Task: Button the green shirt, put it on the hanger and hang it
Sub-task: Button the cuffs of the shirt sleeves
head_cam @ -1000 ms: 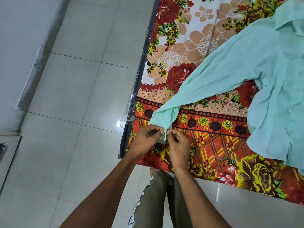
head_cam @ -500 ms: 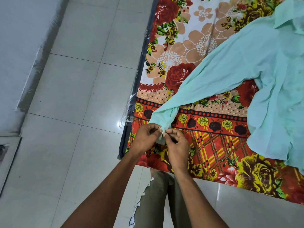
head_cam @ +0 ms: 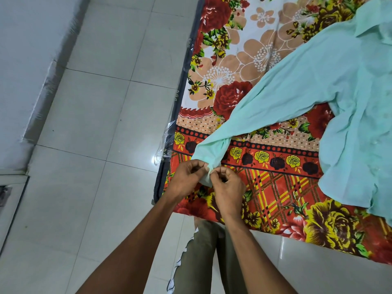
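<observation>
With the green shirt (head_cam: 339, 85) spread on the floral mattress (head_cam: 265, 187), our left hand (head_cam: 187, 180) and right hand (head_cam: 228, 186) stay pinched on its cuff (head_cam: 206, 177), barely shifted, so we judge the cuff button unfinished.

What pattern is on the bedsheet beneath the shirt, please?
Bright floral bedsheet, seen in the head view.

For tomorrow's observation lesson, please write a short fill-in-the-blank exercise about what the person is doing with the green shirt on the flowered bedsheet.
1. Both hands, the left hand and the right hand, pinch the ____ of the green shirt.
2. The shirt lies spread on a flowered ____.
3. The floor beside the bed is covered in pale ____.
4. No ____ to hang the shirt on is in view.

Missing words: cuff; bedsheet; tiles; hanger
</observation>
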